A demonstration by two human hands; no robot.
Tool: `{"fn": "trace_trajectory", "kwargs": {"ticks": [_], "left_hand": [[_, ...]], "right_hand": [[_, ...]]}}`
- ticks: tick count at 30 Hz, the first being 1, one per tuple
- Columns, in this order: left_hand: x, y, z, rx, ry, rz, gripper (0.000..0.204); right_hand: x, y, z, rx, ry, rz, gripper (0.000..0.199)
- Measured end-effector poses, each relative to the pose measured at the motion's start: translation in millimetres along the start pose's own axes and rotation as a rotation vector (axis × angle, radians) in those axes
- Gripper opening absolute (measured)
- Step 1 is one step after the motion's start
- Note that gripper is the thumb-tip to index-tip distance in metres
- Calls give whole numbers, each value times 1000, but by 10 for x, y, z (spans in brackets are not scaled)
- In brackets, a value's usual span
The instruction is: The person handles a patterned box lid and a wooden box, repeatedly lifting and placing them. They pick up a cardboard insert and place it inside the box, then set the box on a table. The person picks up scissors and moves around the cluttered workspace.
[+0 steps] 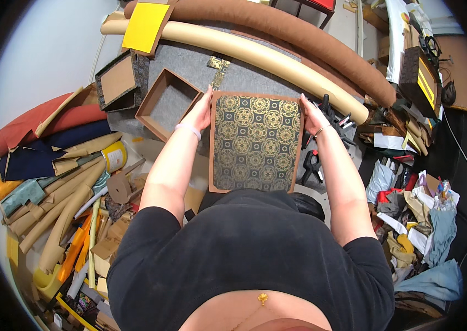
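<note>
Lying between 9 and 10 o'clock: red material (79, 122), with navy material (29, 163) below it.
Tan rolls (62, 218): bundled between 8 and 9 o'clock, at a slant.
Yellow-and-white tin (114, 156): 9 o'clock, beside the bundle.
Dark patterned box (141, 76): between 10 and 11 o'clock, tilted, tan interior visible.
Yellow sheet (145, 27): 11 o'clock, across the left ends of the long rolls.
Brown frame (152, 127): between 10 and 11 o'clock on the grey worktop (186, 67), just left of the left hand.
Left hand (205, 111): fingers together along the panel's left edge near its upper corner, holding it; any grip underneath cannot be seen.
Patterned strip (221, 73): 12 o'clock, beyond the panel.
Patterned panel (256, 144): centre, between both hands, dark and gold face showing, brown border, lower edge near the torso.
Long rolls: cream (255, 52) and brown (277, 30), curving from 11 to 2 o'clock.
Right hand (314, 117): fingers together on the panel's right edge, holding it; underside hidden.
Black clamps (312, 165): 2 to 3 o'clock, near the right wrist.
Scrap heap (418, 220): between 3 and 4 o'clock, mixed cloth pieces.
</note>
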State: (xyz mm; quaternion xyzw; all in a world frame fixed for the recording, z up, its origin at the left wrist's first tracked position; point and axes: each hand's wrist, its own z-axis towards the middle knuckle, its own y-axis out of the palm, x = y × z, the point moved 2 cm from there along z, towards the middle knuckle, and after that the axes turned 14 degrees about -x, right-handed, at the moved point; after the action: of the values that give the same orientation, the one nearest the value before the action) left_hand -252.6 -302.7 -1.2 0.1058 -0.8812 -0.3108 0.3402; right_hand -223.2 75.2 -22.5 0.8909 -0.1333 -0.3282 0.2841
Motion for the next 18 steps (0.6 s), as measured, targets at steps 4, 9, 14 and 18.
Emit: {"fn": "trace_trajectory", "kwargs": {"ticks": [4,9,14,18], "left_hand": [[-2,-110,76,13,-62,23,70],[15,-198,169,27,-129,39,66],[101,90,105,104,-79,52,62],[65,152,144,164,-28,37,59]], "right_hand": [[38,-13,-55,-4,-51,30,42],[13,-18,-137,5,-83,3,38],[46,-94,-145,11,-101,156,24],[46,-29,-215,17,-90,197,27]]}}
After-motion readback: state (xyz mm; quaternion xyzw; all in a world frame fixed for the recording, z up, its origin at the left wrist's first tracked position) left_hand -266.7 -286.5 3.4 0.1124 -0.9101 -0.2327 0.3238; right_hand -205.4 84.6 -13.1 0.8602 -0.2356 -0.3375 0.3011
